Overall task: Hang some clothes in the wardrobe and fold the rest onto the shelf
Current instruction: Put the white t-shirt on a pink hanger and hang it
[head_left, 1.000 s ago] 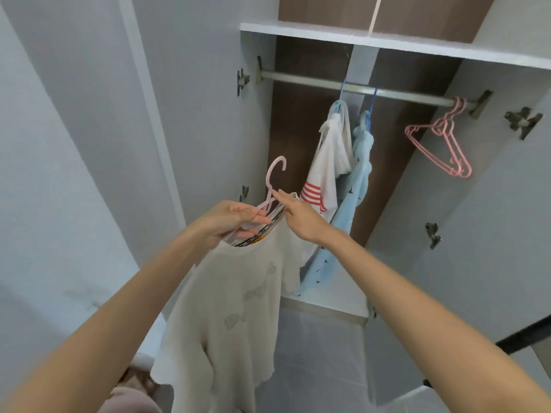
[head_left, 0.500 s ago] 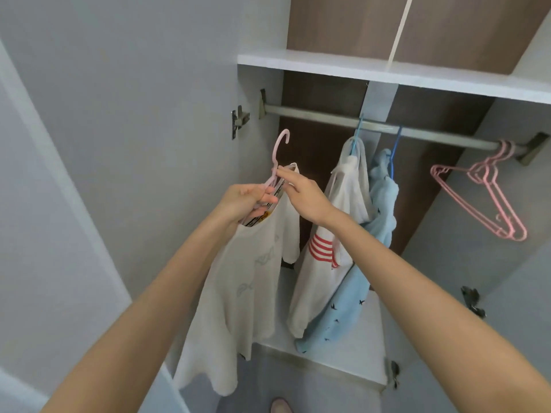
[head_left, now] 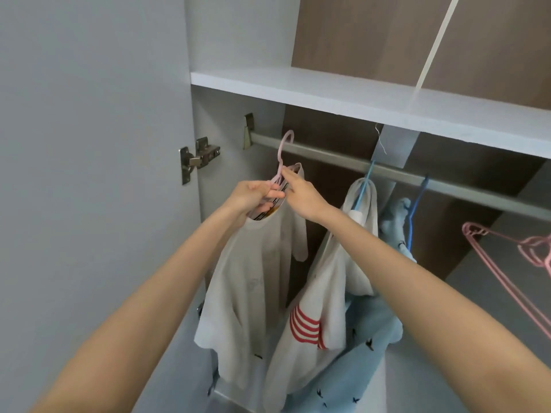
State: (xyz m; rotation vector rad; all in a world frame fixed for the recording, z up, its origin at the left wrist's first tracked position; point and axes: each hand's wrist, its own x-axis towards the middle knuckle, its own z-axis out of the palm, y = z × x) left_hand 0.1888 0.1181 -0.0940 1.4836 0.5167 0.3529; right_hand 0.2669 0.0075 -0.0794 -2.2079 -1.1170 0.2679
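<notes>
A cream T-shirt [head_left: 256, 281] hangs on a pink hanger [head_left: 282, 155] that I hold up at the left end of the metal rail [head_left: 334, 159]. The hanger's hook sits right at the rail. My left hand [head_left: 253, 198] grips the hanger's neck and the shirt collar. My right hand [head_left: 301, 195] pinches the shirt's shoulder by the hanger. To the right a white shirt with red stripes [head_left: 322, 296] and a light blue garment [head_left: 372, 338] hang on blue hangers [head_left: 365, 186].
Empty pink hangers [head_left: 518, 257] hang at the rail's right end. A white shelf [head_left: 343, 96] runs just above the rail. The open wardrobe door [head_left: 89, 174] with its hinge [head_left: 198, 158] stands close on the left.
Both hands have raised the cream shirt on its pink hanger up and toward the rail; the hook now reaches the rail's left end. The view has moved closer to the wardrobe.
</notes>
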